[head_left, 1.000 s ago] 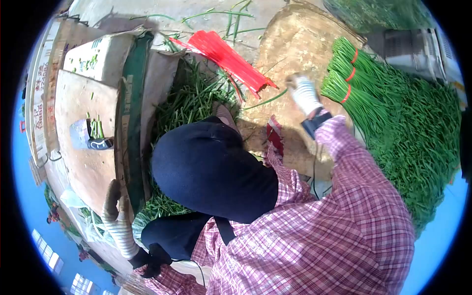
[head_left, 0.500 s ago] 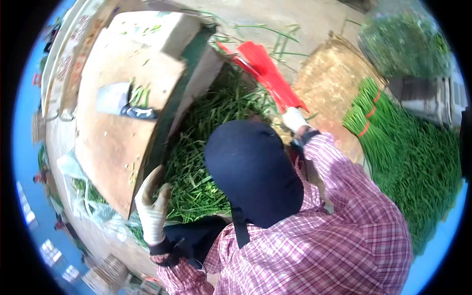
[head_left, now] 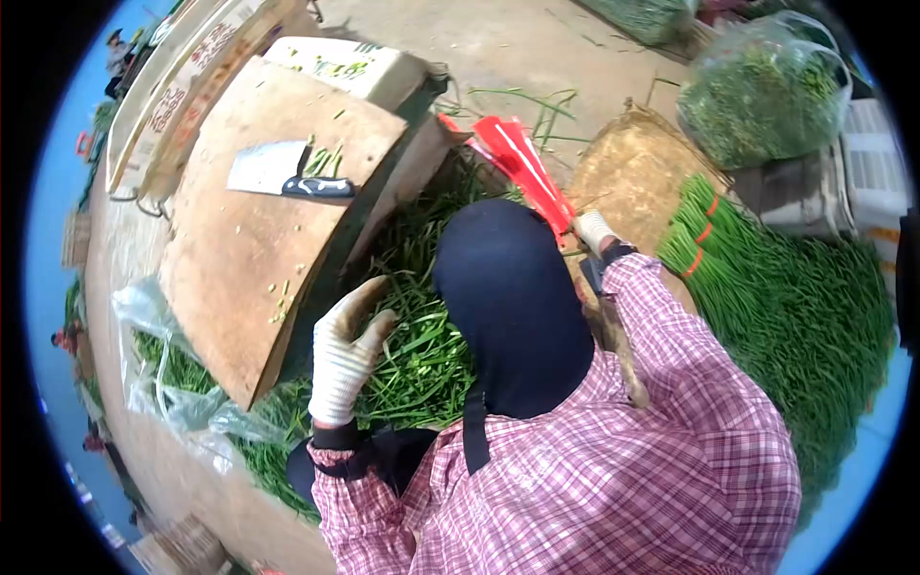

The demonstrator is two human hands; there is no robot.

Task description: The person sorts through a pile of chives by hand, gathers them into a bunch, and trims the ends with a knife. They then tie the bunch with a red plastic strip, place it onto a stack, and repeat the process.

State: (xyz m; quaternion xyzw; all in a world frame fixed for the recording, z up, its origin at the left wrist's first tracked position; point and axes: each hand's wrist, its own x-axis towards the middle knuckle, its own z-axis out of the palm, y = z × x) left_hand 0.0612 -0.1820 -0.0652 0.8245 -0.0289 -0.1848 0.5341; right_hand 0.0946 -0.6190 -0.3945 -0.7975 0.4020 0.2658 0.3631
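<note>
My left hand, in a white glove with soiled fingers, is held with thumb and fingers apart above the loose cut green leaves, just right of the wooden board. Nothing is in it. My right hand, also gloved, is closed around the lower end of a bundle of flat red strips that points up and left. A cleaver with a dark handle lies on the wooden board beside a few short green stalks.
At the right, green stalks lie piled, some tied with red bands, next to a brown sack. A plastic bag of greens stands behind. A white foam box adjoins the board. Clear plastic lies lower left.
The view has shifted, so the board and cleaver appear farther right. My left hand has moved off the board's edge to over the leaves. My right hand still holds the red strips.
</note>
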